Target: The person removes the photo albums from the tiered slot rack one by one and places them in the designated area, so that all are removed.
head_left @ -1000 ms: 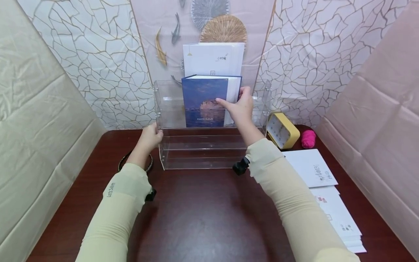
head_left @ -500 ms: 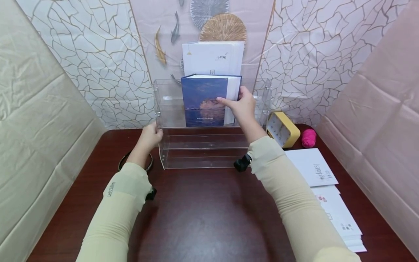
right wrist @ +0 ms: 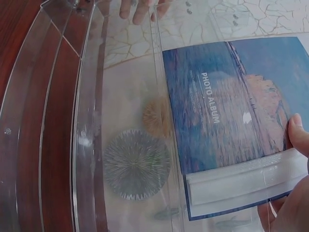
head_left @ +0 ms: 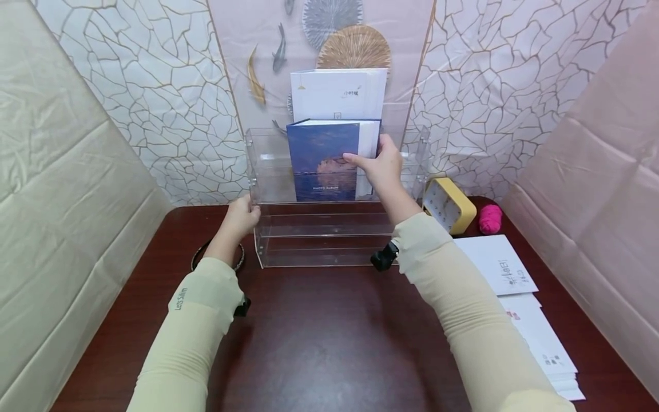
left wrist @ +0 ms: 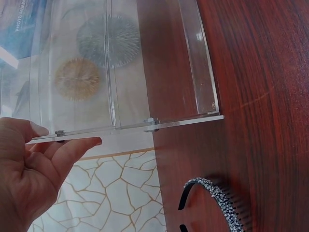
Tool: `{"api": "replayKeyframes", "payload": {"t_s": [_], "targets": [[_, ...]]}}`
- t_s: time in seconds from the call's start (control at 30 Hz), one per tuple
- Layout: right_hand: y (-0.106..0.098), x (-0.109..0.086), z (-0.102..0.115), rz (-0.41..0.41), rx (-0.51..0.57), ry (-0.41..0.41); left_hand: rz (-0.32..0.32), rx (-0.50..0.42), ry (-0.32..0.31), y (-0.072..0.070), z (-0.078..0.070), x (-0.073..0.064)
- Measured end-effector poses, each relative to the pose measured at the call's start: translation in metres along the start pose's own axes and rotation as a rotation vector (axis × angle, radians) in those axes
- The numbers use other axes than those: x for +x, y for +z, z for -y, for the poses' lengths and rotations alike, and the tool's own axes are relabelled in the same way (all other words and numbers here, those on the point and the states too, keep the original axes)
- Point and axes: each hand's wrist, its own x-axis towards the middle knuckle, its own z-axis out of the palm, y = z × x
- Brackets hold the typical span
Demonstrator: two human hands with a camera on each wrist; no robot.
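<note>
White books (head_left: 540,337) on bench (head_left: 319,337), right side. Headband (left wrist: 212,193) by left forearm. Left hand (head_left: 239,218): fingers grip clear rack (head_left: 329,234) at its left side. Right hand (head_left: 385,169): fingers pinch photo album (head_left: 321,149), standing in rack. White book (head_left: 326,94) behind.

Rack (head_left: 319,232) sits near back edge of desk (head_left: 319,343); photo album (head_left: 324,151) in it, book (head_left: 332,94) behind. Headband (head_left: 240,258) left of rack. Box (head_left: 465,210), yarn ball (head_left: 490,220) at back-right corner. Book stack (head_left: 535,326) along right edge.
</note>
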Motion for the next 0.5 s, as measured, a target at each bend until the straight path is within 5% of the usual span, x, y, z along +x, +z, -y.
{"api": "replayKeyframes", "payload": {"t_s": [0.5], "targets": [[0.006,0.006,0.026,0.016,-0.078,-0.078,0.015,0.005,0.008,0.000,0.000,0.001]]}}
